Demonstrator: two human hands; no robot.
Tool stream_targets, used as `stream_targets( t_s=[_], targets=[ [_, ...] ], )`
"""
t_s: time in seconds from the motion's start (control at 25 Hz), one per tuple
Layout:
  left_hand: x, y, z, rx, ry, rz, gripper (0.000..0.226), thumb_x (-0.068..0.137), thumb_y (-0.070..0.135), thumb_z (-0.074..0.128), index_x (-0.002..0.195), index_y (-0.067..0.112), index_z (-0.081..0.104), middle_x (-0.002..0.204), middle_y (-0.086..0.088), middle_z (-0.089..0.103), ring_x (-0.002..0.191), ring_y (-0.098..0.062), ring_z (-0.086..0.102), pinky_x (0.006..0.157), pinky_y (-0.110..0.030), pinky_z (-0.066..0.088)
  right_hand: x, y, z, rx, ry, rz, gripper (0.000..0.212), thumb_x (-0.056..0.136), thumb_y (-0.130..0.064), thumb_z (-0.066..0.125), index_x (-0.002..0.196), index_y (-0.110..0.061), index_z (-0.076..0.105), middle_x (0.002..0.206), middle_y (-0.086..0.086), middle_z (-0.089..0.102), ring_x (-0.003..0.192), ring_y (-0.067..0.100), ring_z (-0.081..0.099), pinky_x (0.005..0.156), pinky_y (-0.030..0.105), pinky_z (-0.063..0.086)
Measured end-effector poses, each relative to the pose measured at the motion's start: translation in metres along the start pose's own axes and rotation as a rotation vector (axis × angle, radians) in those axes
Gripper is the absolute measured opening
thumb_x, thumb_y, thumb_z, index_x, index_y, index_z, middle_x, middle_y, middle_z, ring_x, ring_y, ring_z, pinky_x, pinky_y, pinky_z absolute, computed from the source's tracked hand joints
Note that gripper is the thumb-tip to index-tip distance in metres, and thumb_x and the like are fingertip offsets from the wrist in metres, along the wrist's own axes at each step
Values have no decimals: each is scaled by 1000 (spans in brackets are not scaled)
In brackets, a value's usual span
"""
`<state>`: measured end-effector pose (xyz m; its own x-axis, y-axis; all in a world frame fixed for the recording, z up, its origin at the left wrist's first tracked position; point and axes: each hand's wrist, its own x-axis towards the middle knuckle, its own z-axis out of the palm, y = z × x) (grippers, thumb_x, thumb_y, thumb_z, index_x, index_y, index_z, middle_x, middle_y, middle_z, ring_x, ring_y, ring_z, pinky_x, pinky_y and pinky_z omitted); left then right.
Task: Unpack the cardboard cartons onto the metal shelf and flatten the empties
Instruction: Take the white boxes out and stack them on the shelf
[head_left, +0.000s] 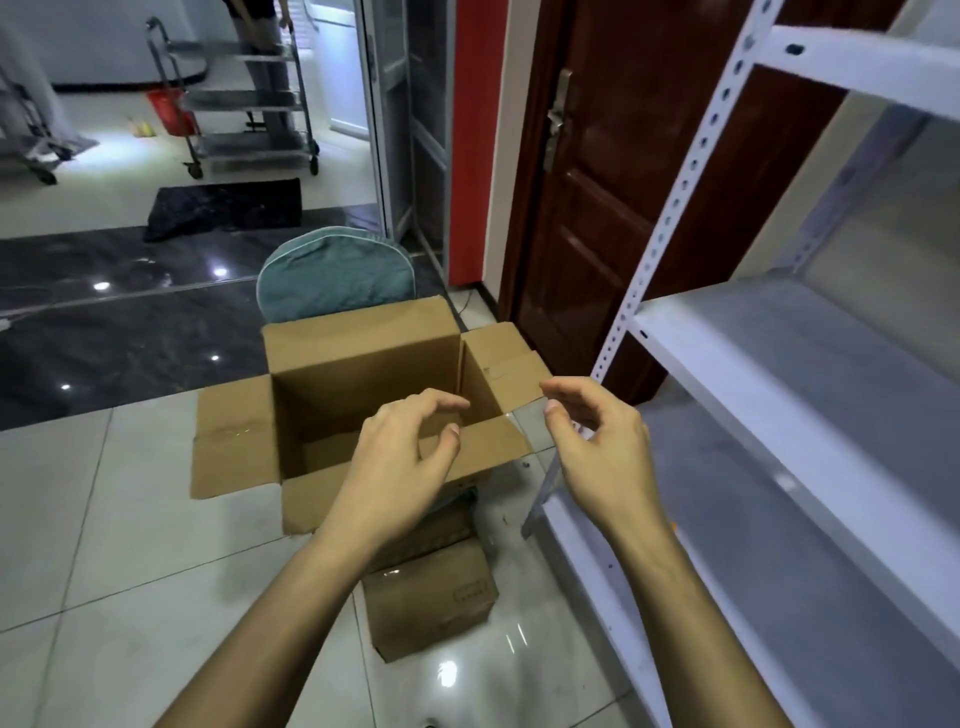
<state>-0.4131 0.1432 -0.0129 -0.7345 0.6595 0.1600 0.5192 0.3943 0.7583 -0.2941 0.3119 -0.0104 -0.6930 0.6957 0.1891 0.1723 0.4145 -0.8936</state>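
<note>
An open brown carton (363, 374) stands on the tiled floor with all its flaps spread out, and I see nothing inside it. My left hand (400, 462) hovers over the near flap with loosely curled fingers that hold nothing. My right hand (597, 447) hangs by the carton's right flap, thumb and fingers bent but apart, gripping nothing that I can make out. A smaller taped carton (431, 597) lies on the floor in front of the open one, partly under my left forearm. The white metal shelf (779, 374) stands to the right, its boards bare.
A teal cushion (332, 275) sits behind the open carton. A dark wooden door (613, 182) stands behind the shelf's perforated upright (670, 208). Far back are a steel trolley (249, 98), a red bucket (171, 111), a dark mat (223, 208) and a person's legs.
</note>
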Motion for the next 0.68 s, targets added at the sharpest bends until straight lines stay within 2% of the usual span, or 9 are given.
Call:
stream_targets(
  t_s=[0.16,0.28,0.4,0.52,0.68],
  targets=[
    [2,-39,-6,-15,-14,-88,26,101,30,53,118,49,54,110,42,46,109,-2,49,99,-39,47,12,15,33,-25,-74,49,25,98,-19,61,118,-30,71,111,-21,69,107,-10,59,85,4,47],
    [9,-64,-6,-32,5,-143,26,100,28,54,119,47,56,113,36,51,98,-4,50,93,-38,48,28,28,52,-50,-120,61,24,98,-21,61,118,-31,70,110,-21,70,109,-7,61,90,14,49],
    [18,-91,-5,-8,23,-200,26,99,29,55,122,42,59,119,25,57,104,-8,51,95,-40,47,48,47,73,-56,-160,75,23,98,-20,62,116,-31,71,108,-21,70,108,-4,62,94,24,53],
    [28,-116,-1,48,13,-240,29,97,33,58,124,42,57,123,24,57,121,-4,45,103,-41,43,68,72,91,-71,-203,104,23,97,-19,62,114,-32,72,106,-23,70,107,-2,63,96,32,54],
    [46,-152,11,127,11,-312,33,96,38,61,128,41,56,127,21,58,125,-6,44,106,-43,41,97,107,113,-118,-280,142,25,96,-17,61,116,-31,70,109,-17,70,108,1,62,97,37,55]
  ],
)
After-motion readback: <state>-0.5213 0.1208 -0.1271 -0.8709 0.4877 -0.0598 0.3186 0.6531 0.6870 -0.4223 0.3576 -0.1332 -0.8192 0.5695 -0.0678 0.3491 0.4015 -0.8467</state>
